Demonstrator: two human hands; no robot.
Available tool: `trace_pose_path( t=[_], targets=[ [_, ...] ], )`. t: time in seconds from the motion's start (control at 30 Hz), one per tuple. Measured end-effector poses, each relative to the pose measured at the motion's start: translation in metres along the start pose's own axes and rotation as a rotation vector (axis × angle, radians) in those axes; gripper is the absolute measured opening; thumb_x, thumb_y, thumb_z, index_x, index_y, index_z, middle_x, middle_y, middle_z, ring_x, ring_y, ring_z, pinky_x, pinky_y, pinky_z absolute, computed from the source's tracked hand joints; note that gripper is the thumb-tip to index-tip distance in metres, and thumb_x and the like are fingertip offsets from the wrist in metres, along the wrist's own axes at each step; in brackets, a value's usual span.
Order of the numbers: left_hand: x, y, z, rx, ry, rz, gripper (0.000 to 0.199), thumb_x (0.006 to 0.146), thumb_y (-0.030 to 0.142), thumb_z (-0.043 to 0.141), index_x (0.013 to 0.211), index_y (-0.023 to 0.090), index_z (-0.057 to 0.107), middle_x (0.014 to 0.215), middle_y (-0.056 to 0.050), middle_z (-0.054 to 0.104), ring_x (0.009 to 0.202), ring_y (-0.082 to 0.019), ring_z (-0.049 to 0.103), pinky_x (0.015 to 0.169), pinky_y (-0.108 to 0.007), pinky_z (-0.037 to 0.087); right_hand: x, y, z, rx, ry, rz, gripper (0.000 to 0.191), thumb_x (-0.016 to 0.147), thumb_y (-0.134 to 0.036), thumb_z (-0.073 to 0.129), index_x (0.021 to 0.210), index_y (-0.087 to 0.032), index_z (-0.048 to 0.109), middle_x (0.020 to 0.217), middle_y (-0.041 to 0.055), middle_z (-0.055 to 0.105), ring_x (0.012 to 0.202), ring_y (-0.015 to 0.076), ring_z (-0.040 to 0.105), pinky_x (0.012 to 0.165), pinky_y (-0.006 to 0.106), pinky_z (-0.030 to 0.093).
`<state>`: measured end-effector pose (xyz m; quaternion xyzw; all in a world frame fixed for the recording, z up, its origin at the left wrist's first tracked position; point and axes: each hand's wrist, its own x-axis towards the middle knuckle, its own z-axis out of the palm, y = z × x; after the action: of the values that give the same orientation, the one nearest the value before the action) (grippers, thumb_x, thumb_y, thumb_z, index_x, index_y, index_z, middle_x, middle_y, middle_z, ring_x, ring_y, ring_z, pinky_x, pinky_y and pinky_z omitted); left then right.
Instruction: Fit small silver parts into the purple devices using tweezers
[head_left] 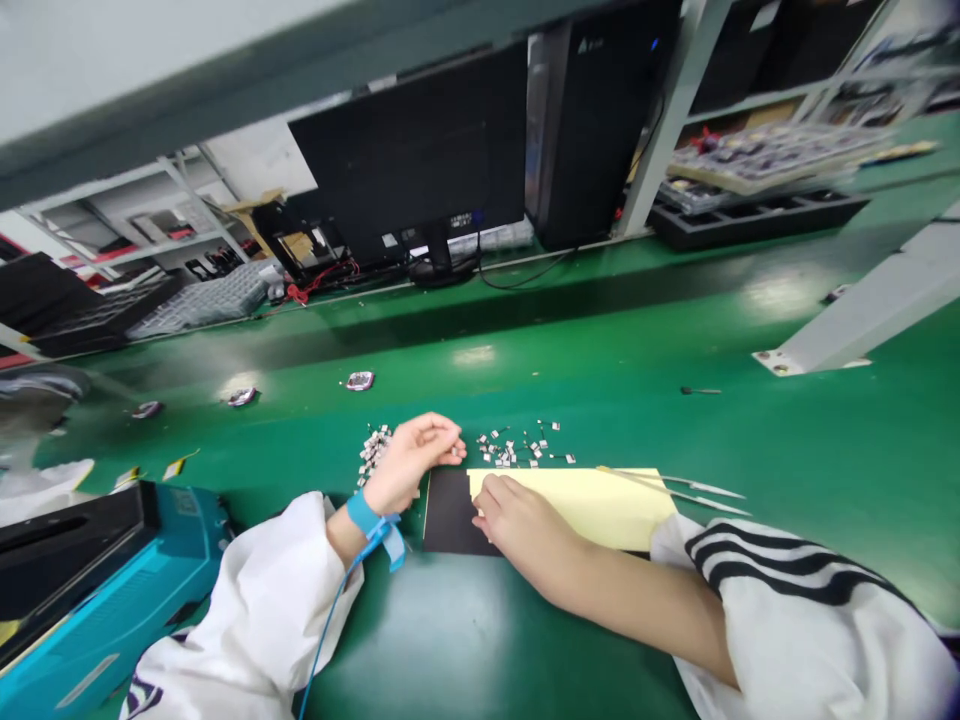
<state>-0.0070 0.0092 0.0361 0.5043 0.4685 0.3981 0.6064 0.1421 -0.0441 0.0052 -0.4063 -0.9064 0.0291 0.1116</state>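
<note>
The empty, curled left hand (411,462) lies beside small silver pieces (504,447) on the green table (480,640). The open right hand (517,520) rests on a yellow sheet (577,505) (black card (450,510) beneath).

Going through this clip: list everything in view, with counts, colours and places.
small metal parts: dozens, silver, two clusters on the bench
yellow sheet: one, pale yellow, centre front
black sheet: one, black, partly under the yellow sheet
tweezers: one pair, silver, right of centre
round pieces: three, silvery, farther along the bench
green workbench: one, green, under these
monitor: one, black, far side
computer tower: one, black, beside the monitor
blue machine: one, blue and black, lower left
left hand: resting between the clusters, blue wrist strap
right hand: on the yellow sheet
white sleeves: two, on both arms
</note>
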Motion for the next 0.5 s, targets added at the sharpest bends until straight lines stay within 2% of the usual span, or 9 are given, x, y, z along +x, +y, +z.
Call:
trace_pose_path(
  t=[0.1, 0.23, 0.4, 0.5],
  targets=[
    [-0.001, -0.012, 0.007, -0.069, -0.005, 0.002, 0.026, 0.067, 0.025, 0.066, 0.086, 0.011, 0.056, 0.07, -0.003, 0.06, 0.065, -0.008, 0.057, 0.064, -0.017, 0.047, 0.003, 0.003, -0.005, 0.086, -0.022, 0.047, 0.005, 0.07, -0.011, 0.06, 0.074, -0.01, 0.061, 0.072, 0.0081, 0.059, 0.072, 0.0205, 0.056, 0.063, 0.029, 0.045],
    [-0.001, -0.02, 0.009, -0.054, 0.068, 0.124, 0.04, 0.062, 0.022, 0.07, 0.099, 0.015, 0.055, 0.078, -0.004, 0.062, 0.074, -0.011, 0.059, 0.073, -0.022, 0.047, 0.006, 0.01, -0.004, 0.394, -0.004, 0.179, 0.006, 0.067, -0.008, 0.057, 0.07, -0.013, 0.059, 0.071, 0.0051, 0.058, 0.067, 0.0164, 0.056, 0.061, 0.026, 0.045],
    [0.001, -0.023, 0.006, 0.013, 0.112, 0.132, 0.026, 0.061, 0.03, 0.07, 0.08, 0.013, 0.063, 0.086, -0.008, 0.063, 0.081, -0.018, 0.06, 0.081, -0.031, 0.047, 0.01, 0.019, 0.004, 0.836, 0.116, 0.342, 0.01, 0.065, -0.008, 0.049, 0.06, -0.015, 0.052, 0.06, 0.0, 0.052, 0.052, 0.0103, 0.05, 0.05, 0.022, 0.042],
    [0.003, -0.026, 0.003, 0.052, 0.121, 0.203, 0.025, 0.063, 0.032, 0.069, 0.08, 0.014, 0.065, 0.087, -0.008, 0.062, 0.081, -0.018, 0.059, 0.079, -0.03, 0.048, 0.013, 0.023, 0.006, 1.013, 0.23, 0.402, 0.007, 0.068, -0.016, 0.05, 0.06, -0.016, 0.051, 0.061, 0.0007, 0.053, 0.055, 0.0114, 0.05, 0.053, 0.024, 0.043]
  ],
)
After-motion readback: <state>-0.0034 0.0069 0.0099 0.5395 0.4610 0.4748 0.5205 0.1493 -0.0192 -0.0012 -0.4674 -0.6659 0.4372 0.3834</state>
